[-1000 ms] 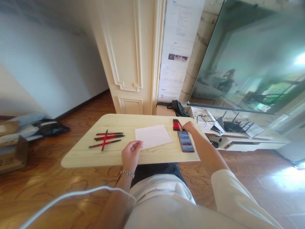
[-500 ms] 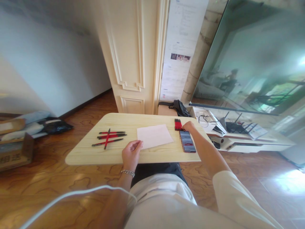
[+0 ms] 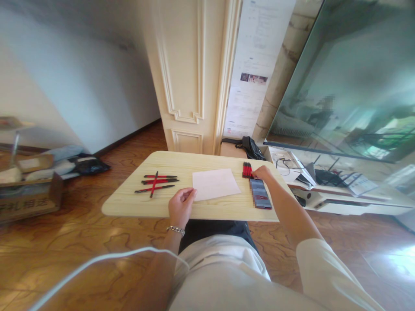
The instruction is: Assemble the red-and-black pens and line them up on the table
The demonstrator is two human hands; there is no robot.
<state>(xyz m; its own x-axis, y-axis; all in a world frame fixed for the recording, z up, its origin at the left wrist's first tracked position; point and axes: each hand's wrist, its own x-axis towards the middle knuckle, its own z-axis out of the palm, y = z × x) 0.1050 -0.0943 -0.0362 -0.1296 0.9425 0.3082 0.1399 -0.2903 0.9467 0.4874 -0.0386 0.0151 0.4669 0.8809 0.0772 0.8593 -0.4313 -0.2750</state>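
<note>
My left hand (image 3: 181, 205) is at the lower left corner of a white sheet of paper (image 3: 216, 185), its fingers curled together. Whether it pinches the paper's edge or something small is hidden. Over on the right, my right hand (image 3: 262, 173) has its fingers closed at the near end of a row of red and black pens (image 3: 247, 169), gripping the rightmost pen. Just below that hand lies a phone (image 3: 261, 194) with a blurred screen. On the left of the table, several loose red and black pens (image 3: 158, 182) lie roughly parallel, with one lying across them.
All this rests on a pale wooden table (image 3: 126, 203). Behind its right end stand a black bag (image 3: 251, 147) and a white cabinet (image 3: 356, 203) with a router (image 3: 327, 177). A cardboard box (image 3: 32, 198) is on the floor at left. A white cable (image 3: 113, 255) crosses the foreground.
The whole view has shifted, so things appear slightly further right. My right hand stays by the pen row, and my left hand stays at the paper's corner.
</note>
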